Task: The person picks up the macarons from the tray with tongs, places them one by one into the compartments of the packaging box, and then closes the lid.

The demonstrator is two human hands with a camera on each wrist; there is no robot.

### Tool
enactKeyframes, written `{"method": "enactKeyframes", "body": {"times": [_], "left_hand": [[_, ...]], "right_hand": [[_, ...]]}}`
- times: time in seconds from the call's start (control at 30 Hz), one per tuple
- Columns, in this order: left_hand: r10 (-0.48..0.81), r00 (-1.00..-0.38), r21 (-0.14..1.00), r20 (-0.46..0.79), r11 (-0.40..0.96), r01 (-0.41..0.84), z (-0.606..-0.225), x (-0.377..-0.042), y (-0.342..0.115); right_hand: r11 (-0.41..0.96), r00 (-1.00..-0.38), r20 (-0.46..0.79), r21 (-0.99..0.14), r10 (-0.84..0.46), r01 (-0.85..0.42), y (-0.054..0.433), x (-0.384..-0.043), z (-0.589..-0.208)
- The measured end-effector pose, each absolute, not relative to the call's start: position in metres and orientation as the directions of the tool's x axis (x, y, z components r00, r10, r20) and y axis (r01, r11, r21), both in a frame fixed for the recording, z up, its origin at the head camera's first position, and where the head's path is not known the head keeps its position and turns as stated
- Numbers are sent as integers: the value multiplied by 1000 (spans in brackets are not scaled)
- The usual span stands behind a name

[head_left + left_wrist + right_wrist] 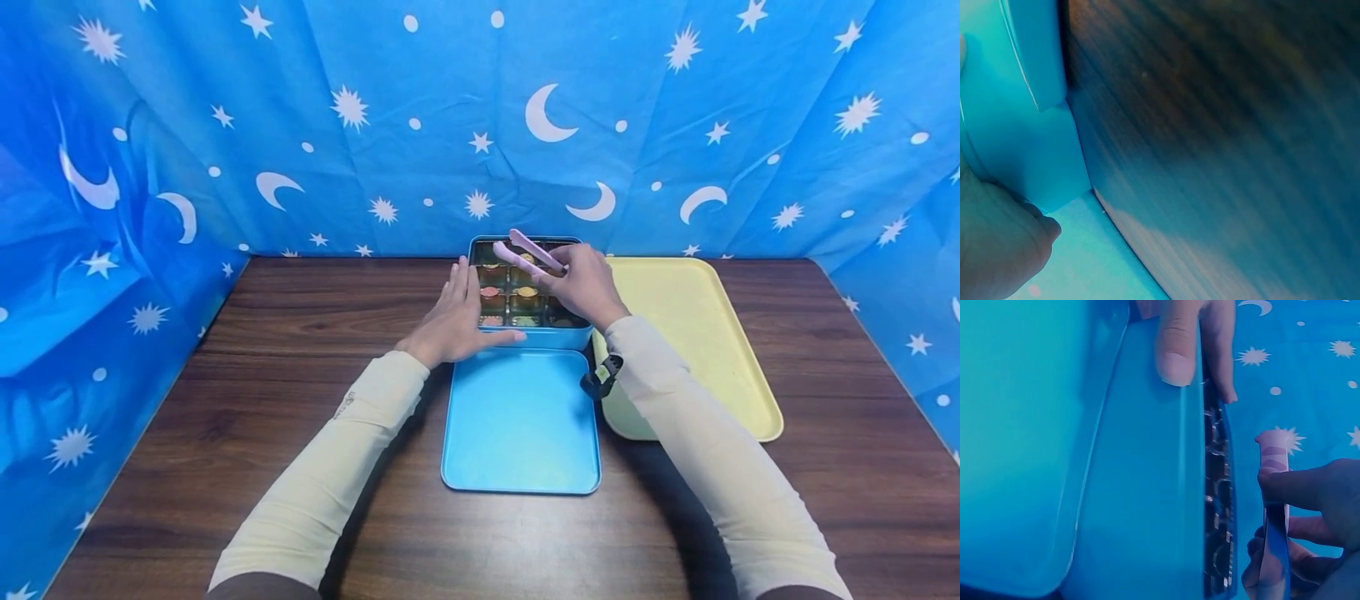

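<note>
A blue tin box stands near the back of the table, with a dark divided insert inside. Several compartments hold small pieces, among them a red-topped piece and a yellow-topped piece; what they are is too small to tell. Against the box's left side rests my left hand, fingers straight and thumb stretched along the front wall. My right hand grips pink tongs above the box. The tongs' tips are apart, with nothing visible between them. The right hand and tongs hide part of the compartments.
A shallow blue tray or lid lies directly in front of the box. To the right is a yellow tray, partly beneath my right forearm. Behind the dark wooden table hangs a blue curtain with moons and stars.
</note>
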State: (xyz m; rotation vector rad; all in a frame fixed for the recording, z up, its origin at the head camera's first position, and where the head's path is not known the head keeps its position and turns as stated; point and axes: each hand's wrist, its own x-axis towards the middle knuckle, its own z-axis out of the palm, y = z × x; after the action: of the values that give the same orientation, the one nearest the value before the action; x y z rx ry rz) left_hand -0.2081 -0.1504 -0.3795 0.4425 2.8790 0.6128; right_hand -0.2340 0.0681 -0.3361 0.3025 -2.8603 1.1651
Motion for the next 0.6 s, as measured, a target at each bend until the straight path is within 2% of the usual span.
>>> {"method": "enactKeyframes", "body": {"times": [0.4,0.6], "left_hand": [[319,-943,410,-91,875,256,-380,-208,-150],[315,-945,409,-89,876,254,-380,-208,-148]], "right_hand": [[671,-983,139,-719,-120,-183,113,-216,-324],[689,-974,213,-694,-80,-209,151,-206,-323]]}}
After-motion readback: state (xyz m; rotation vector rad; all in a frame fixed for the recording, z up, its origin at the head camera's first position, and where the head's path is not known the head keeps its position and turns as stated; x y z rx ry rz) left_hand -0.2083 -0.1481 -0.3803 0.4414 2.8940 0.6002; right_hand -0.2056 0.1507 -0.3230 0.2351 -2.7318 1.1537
